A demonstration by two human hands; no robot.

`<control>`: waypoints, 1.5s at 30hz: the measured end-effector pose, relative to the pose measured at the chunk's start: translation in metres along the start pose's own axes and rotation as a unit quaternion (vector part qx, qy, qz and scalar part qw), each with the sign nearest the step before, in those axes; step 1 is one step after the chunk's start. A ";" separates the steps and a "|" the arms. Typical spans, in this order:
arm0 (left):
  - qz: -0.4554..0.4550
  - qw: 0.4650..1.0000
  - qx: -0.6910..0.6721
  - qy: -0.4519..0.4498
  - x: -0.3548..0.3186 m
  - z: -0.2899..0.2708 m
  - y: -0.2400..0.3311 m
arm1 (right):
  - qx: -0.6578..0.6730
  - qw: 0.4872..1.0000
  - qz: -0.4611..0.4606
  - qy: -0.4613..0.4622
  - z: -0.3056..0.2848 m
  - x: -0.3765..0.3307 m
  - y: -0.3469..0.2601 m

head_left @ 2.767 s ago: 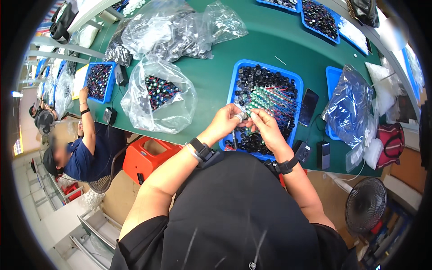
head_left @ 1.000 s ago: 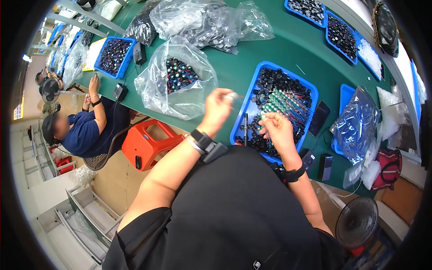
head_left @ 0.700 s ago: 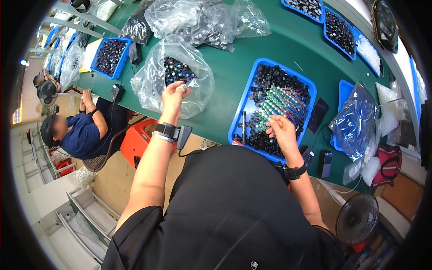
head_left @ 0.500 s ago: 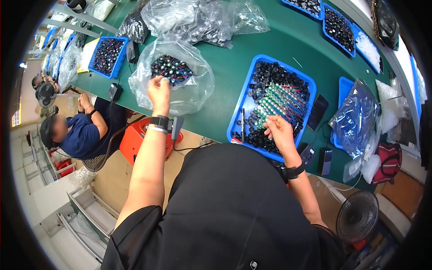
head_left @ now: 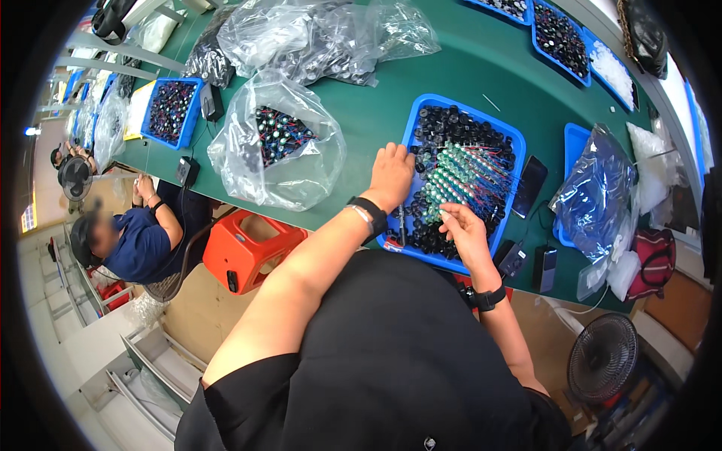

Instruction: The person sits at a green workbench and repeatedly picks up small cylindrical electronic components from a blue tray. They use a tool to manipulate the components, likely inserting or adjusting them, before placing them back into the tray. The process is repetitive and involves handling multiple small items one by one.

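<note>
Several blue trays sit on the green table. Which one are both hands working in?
The large blue tray straight ahead, filled with black parts and green wired pieces. The left hand rests on its near-left edge; the right hand reaches in from the front.

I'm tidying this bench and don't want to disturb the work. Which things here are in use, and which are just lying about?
In use:
- left hand at the blue tray
- right hand over the tray's green wired parts
- small black parts
- clear bag of parts

Lying about:
- phone
- blue plastic bag
- fan
- red stool
</note>
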State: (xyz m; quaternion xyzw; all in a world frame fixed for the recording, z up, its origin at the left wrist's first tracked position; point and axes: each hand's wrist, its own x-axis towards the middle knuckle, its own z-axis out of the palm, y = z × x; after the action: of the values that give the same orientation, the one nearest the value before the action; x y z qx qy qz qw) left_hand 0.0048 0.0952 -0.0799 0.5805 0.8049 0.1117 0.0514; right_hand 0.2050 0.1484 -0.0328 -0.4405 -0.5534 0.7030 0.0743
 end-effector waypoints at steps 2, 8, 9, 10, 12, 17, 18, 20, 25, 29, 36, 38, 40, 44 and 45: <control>-0.018 0.999 0.028 -0.026 0.003 0.016 0.000 | 0.006 1.000 0.006 0.002 -0.003 0.000 0.000; -0.006 0.998 -0.068 0.017 0.002 0.018 0.000 | 0.046 0.999 -0.004 0.002 -0.011 0.001 0.000; 0.012 0.994 -0.089 0.066 -0.001 0.016 0.001 | 0.055 0.998 -0.002 0.004 -0.012 0.002 0.001; -0.060 0.973 -0.222 0.003 -0.002 0.008 0.004 | 0.062 0.998 -0.004 0.006 -0.013 0.003 -0.002; -0.199 0.854 -0.465 -0.122 -0.007 -0.005 0.009 | 0.089 0.996 -0.006 -0.011 -0.015 0.003 -0.010; -0.230 0.662 -0.688 -0.187 -0.022 -0.049 0.019 | 0.148 0.987 -0.049 -0.044 -0.008 0.008 -0.025; -0.233 0.644 -0.703 -0.190 -0.024 -0.059 0.021 | 0.141 0.987 -0.058 -0.052 -0.006 0.009 -0.029; -0.237 0.606 -0.734 -0.195 -0.028 -0.072 0.024 | 0.127 0.987 -0.075 -0.068 -0.003 0.009 -0.036; -0.222 0.612 -0.737 -0.182 -0.037 -0.084 0.024 | 0.090 0.991 -0.077 -0.056 0.004 0.009 -0.042; -0.207 0.629 -0.725 -0.189 -0.042 -0.089 0.024 | 0.080 0.991 -0.080 -0.072 0.006 0.006 -0.047; -0.181 0.663 -0.698 -0.203 -0.050 -0.092 0.028 | 0.045 0.990 -0.109 -0.078 0.014 0.002 -0.047; -0.189 0.663 -0.696 -0.200 -0.051 -0.095 0.030 | 0.047 0.990 -0.119 -0.065 0.015 0.002 -0.044; -0.199 0.666 -0.692 -0.198 -0.052 -0.095 0.031 | 0.000 0.988 -0.153 -0.035 0.018 0.003 -0.037; -0.227 0.676 -0.677 -0.183 -0.056 -0.089 0.032 | -0.087 0.983 -0.160 -0.035 0.017 0.005 -0.033; -0.235 0.680 -0.672 -0.176 -0.057 -0.086 0.032 | -0.076 0.985 -0.144 -0.049 0.017 0.005 -0.033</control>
State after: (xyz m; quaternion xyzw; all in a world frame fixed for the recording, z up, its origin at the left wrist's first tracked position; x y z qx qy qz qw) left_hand 0.0346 0.0409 0.0084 0.1908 0.5992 0.5028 0.5931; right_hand 0.1774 0.1512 -0.0073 -0.3256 -0.6659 0.6615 0.1137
